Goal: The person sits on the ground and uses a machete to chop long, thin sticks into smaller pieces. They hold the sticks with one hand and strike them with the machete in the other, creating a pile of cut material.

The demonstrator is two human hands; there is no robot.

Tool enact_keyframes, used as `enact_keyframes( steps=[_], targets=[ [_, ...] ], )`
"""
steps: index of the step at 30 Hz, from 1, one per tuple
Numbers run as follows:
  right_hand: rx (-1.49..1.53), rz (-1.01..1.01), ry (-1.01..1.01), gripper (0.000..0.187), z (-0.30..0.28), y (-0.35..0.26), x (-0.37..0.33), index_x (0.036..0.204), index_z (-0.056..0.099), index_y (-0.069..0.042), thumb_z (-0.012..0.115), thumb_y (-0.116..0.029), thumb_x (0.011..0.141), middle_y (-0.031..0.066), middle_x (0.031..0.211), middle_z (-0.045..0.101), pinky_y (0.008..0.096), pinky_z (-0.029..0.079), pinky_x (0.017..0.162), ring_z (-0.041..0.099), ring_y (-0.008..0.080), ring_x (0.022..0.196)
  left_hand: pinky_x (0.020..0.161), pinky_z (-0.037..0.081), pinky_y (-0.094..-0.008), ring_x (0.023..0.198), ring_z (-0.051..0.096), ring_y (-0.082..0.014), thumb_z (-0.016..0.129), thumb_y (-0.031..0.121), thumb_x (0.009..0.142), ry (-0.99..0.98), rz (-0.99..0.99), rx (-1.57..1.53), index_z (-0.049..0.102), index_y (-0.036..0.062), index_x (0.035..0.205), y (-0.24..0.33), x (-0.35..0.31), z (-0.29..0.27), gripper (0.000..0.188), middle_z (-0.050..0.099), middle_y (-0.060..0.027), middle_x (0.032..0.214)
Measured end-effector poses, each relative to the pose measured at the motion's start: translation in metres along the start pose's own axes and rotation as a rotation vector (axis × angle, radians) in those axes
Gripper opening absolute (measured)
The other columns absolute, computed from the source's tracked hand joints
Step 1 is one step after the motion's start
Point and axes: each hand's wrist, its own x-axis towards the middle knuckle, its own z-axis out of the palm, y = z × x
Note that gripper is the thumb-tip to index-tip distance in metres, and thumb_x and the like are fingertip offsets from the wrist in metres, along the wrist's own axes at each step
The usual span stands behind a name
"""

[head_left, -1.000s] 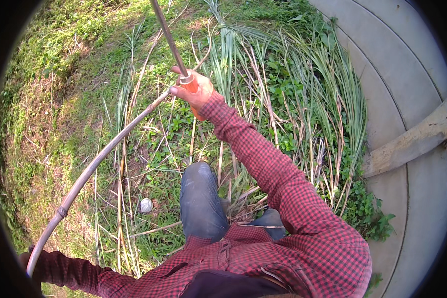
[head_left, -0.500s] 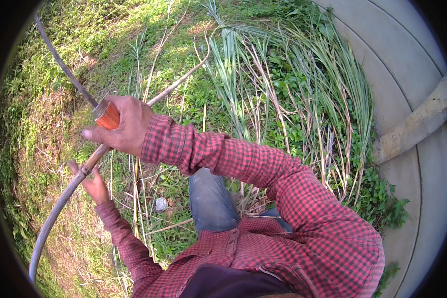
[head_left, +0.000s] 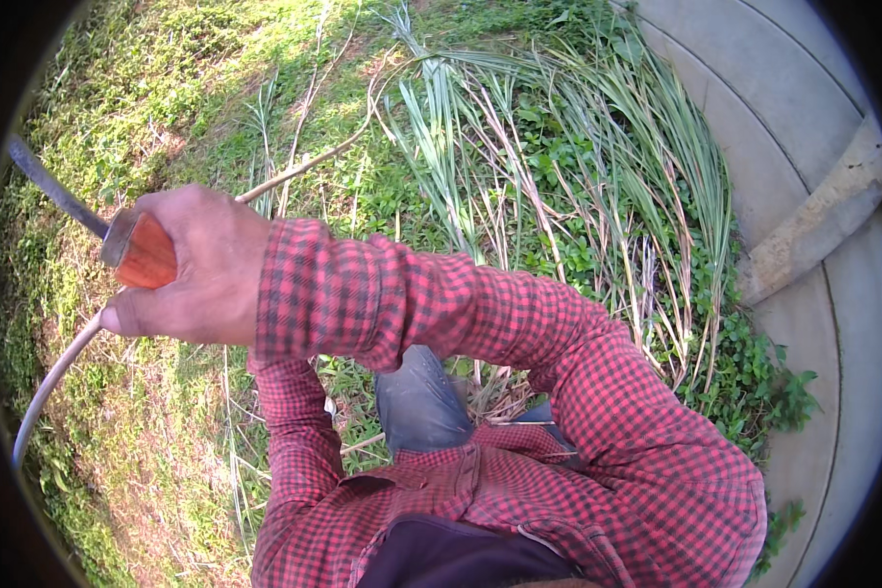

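Observation:
My right hand [head_left: 206, 260], at the left of the view, is closed round the orange handle of a sickle [head_left: 149, 253]. Its dark curved blade [head_left: 59, 191] runs out from a metal collar toward the upper left. Beneath this hand passes a long, bent woody stick [head_left: 314, 162], one end at the far grass, the other curving down to the left. Whether the right hand touches the stick, I cannot tell. My left forearm [head_left: 299, 421], in a red checked sleeve, rises behind the right cuff, which hides the left hand.
Cut long grass stalks [head_left: 647, 186] lie in a heap at the far right. A pale curved wall [head_left: 794, 333] borders them, with a flat weathered board [head_left: 823, 220] against it. Low green plants and grass [head_left: 167, 127] cover the ground. My knee [head_left: 421, 402] shows below my arm.
My right hand has moved left and closer with the sickle. My left hand, open beside the stick before, has gone behind the right hand. The stick has shifted left.

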Motion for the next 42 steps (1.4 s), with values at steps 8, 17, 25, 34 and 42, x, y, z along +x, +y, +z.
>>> enact_keyframes(
  steps=[8, 17, 25, 34, 42],
  targets=[
    [-0.246, 0.453, 0.36, 0.032, -0.094, 0.086, -0.091, 0.086, 0.051, 0.002, 0.069, -0.022, 0.073, 0.0017, 0.062, 0.052, 0.0212, 0.042, 0.04, 0.049, 0.0075, 0.044, 0.058, 0.054, -0.0328, 0.055, 0.052, -0.0194, 0.023, 0.049, 0.09, 0.228, 0.066, 0.203, 0.039, 0.0034, 0.094, 0.023, 0.037, 0.006, 0.049, 0.05, -0.0085, 0.063],
    [-0.907, 0.737, 0.379, 0.054, -0.16, 0.149, -0.19, 0.11, 0.047, -0.002, 0.066, -0.031, 0.069, 0.0197, 0.088, 0.059, 0.0375, 0.047, 0.076, 0.059, 0.0316, 0.083, 0.035, 0.028, -0.0257, 0.039, 0.027, -0.0115, 0.016, 0.071, 0.078, 0.447, -0.056, -0.102, 0.037, 0.011, 0.073, 0.035, 0.054, -0.044, 0.063, 0.026, 0.0006, 0.046],
    [-1.042, 0.487, 0.044, 0.044, -0.123, 0.134, -0.095, 0.105, 0.044, -0.004, 0.06, -0.028, 0.073, 0.0192, 0.079, 0.06, 0.0412, 0.048, 0.069, 0.059, 0.0354, 0.072, 0.035, 0.019, -0.0241, 0.035, 0.02, -0.0099, 0.014, 0.076, 0.074, 0.073, -0.211, -0.372, 0.037, 0.0129, 0.053, 0.087, 0.059, -0.092, 0.07, 0.023, 0.0008, 0.043],
    [-1.138, 0.533, -0.046, 0.026, -0.116, 0.163, -0.137, 0.089, 0.047, -0.007, 0.059, -0.022, 0.072, 0.0155, 0.071, 0.058, 0.0416, 0.048, 0.065, 0.059, 0.0349, 0.068, 0.034, 0.018, -0.0225, 0.036, 0.018, -0.0075, 0.027, 0.075, 0.073, 0.04, -0.36, -0.263, 0.033, 0.0153, 0.056, 0.057, 0.032, -0.09, 0.062, 0.02, 0.0042, 0.042],
    [-1.153, 0.52, 0.0, 0.027, -0.118, 0.145, -0.12, 0.09, 0.05, -0.008, 0.062, -0.021, 0.07, 0.0147, 0.07, 0.059, 0.0411, 0.049, 0.065, 0.06, 0.0332, 0.066, 0.035, 0.015, -0.0229, 0.036, 0.018, -0.008, 0.022, 0.076, 0.073, 0.126, -0.292, -0.171, 0.031, 0.0151, 0.055, 0.069, 0.04, -0.075, 0.064, 0.02, 0.0052, 0.042]
  ],
)
